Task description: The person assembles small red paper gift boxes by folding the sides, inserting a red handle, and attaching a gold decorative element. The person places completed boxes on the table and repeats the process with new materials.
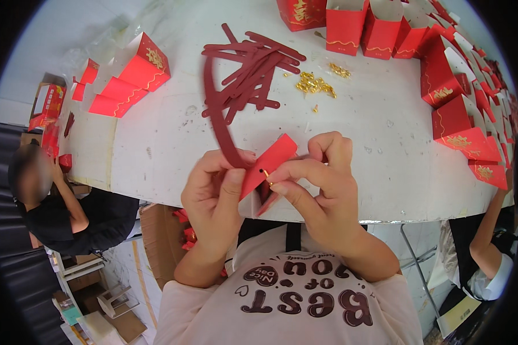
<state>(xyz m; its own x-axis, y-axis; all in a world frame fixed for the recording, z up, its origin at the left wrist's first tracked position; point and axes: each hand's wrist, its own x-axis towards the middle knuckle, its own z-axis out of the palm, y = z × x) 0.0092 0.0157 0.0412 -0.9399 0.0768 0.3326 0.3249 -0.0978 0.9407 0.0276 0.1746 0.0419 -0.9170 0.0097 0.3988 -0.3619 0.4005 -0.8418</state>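
My left hand (213, 192) is closed on a small red paper box (277, 150) just above the table's near edge. A dark red strap (217, 123) rises in a curve from between its fingers, blurred along its length. A small dark hole shows in the box's red side. Right beside that hole, my right hand (322, 184) pinches a small gold fastener (267, 173) between thumb and forefinger. Whether its tip is in the hole, I cannot tell. Farther up the table lie a loose heap of dark red straps (253, 72) and a scatter of gold fasteners (313, 84).
Red boxes with gold print stand in rows at the far right (452, 129) and left (147, 63) of the white table (172, 138). A person (69, 201) sits at the left; another person's arm (489, 230) reaches in at the right. A cardboard carton (155, 236) stands below the near edge.
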